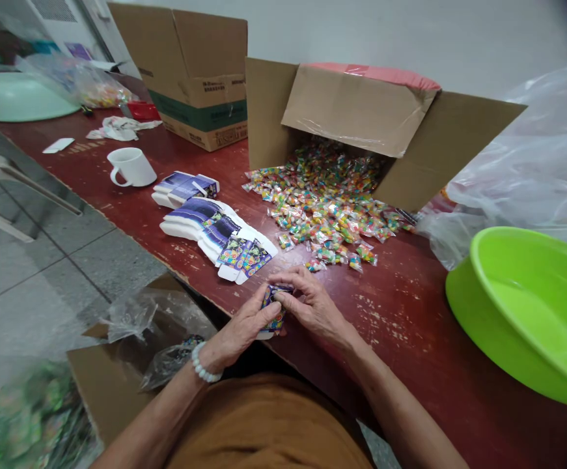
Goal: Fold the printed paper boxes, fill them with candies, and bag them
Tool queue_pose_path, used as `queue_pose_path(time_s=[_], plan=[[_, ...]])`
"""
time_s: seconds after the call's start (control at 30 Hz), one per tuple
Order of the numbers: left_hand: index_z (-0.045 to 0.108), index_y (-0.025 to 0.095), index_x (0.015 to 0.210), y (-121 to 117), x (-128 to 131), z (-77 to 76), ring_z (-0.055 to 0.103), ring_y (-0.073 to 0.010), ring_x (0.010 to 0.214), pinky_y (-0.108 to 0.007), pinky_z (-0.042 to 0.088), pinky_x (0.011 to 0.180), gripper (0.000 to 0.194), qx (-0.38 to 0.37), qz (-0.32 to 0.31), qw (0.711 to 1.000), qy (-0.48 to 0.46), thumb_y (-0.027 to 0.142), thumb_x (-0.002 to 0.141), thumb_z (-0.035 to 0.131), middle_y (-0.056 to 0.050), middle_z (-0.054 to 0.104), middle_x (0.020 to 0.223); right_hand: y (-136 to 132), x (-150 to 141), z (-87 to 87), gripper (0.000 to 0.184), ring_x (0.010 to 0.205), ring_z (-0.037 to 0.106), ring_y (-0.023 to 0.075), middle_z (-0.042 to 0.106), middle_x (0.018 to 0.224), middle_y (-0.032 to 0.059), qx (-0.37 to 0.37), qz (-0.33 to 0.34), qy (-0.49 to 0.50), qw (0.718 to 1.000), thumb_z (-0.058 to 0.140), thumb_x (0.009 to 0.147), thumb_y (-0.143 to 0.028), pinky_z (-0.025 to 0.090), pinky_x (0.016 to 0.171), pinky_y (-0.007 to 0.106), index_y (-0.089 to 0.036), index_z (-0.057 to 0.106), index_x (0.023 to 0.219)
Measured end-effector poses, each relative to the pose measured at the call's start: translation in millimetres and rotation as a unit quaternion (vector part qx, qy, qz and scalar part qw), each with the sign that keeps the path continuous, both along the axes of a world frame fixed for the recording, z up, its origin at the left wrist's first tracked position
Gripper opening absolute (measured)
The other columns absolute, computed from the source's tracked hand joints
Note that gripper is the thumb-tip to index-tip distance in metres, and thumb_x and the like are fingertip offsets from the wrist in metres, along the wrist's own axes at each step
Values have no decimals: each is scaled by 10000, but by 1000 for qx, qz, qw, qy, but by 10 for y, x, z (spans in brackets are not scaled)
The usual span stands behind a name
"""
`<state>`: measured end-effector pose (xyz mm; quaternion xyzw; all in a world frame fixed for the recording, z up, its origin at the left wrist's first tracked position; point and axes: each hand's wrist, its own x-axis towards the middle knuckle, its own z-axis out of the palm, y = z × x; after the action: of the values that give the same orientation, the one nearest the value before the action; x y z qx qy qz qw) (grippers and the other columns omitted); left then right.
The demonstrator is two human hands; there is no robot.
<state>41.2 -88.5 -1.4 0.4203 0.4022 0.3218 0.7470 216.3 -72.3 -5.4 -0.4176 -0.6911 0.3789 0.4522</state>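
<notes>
A small purple printed candy box [274, 312] is held at the table's front edge between both hands. My left hand [244, 322], with a beaded bracelet at the wrist, is closed around its left side. My right hand [310, 303] grips the upper right part, thumb and fingers at the top end. Just beyond lies a fanned stack of flattened purple and white boxes [215, 228]. Past my right hand, a heap of small clear packets of colourful candy [327, 208] spills from a cardboard carton [361, 124] lying on its side.
A bright green basin [478, 286] stands at the right, with clear plastic sheeting [532, 163] behind it. A white mug [134, 167] and a closed-in cardboard carton [200, 85] stand at the back left. Below the table's left edge is an open carton [112, 391] with plastic bags.
</notes>
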Motion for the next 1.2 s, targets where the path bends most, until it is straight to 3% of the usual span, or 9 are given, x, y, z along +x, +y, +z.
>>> queue_pose_path(time_s=[0.23,0.4,0.53,0.63,0.73,0.87,1.0,1.1,1.2], plan=[[546,299,1380,-26,30,57,633,-135,729,-242,521,663,570,-12,20,999,-22,422,844,697,-57,685,1029,-71,-78,-73,253,1018,602,205,644,1037,58,67,-7,0,998,585,922,-217,489,915,381,-312,707,1122],[484,264,1412,-52,67,-8,642,-140,615,-272,546,573,612,-93,37,993,-60,523,875,620,-65,692,939,-88,-120,-167,238,995,595,217,654,1037,86,108,2,-126,986,550,938,-220,487,880,380,-269,708,1109],[467,259,1373,12,39,-56,704,-186,660,-292,561,584,595,-112,43,988,-94,398,845,703,-64,698,943,145,135,-240,212,1017,591,213,647,1080,91,104,-17,-178,978,558,953,-283,470,914,367,-236,708,1094],[533,225,1206,35,-20,-82,739,-237,804,-326,579,701,537,-105,98,986,-90,252,746,808,-55,712,946,354,427,-323,271,1092,539,272,622,1225,133,95,-152,-334,925,552,950,-263,429,951,426,-209,668,1190],[580,186,1029,-71,-114,-110,725,-238,923,-362,557,859,453,-112,132,981,-91,161,668,853,-62,732,946,428,595,-418,274,1062,517,306,647,1174,146,92,-150,-471,865,577,929,-275,429,905,427,-196,665,1176],[600,182,915,-344,-390,-137,706,-229,924,-354,548,847,371,-120,117,985,-28,189,650,859,-71,743,914,351,593,-512,296,960,539,301,649,1017,172,95,-139,-526,834,521,943,-240,446,804,382,-152,628,1204],[663,174,909,-473,-909,-181,681,-206,805,-285,527,714,364,-81,84,982,149,304,633,861,-80,746,944,311,616,-525,336,966,573,282,641,1067,185,55,-155,-465,870,550,907,-220,451,849,370,-100,579,1220],[734,161,865,-461,-1291,-213,640,-194,727,-253,477,654,325,-49,-46,966,251,369,634,829,-52,734,821,340,715,-482,249,878,600,236,662,970,125,2,-117,-413,903,589,866,-226,454,794,330,-140,615,1098],[735,169,785,-443,-1459,-214,618,-186,683,-240,448,620,255,-47,-172,951,254,328,603,816,-25,708,748,349,775,-410,117,727,582,190,640,786,48,-59,-117,-346,929,661,791,-261,433,670,289,-178,618,862]])
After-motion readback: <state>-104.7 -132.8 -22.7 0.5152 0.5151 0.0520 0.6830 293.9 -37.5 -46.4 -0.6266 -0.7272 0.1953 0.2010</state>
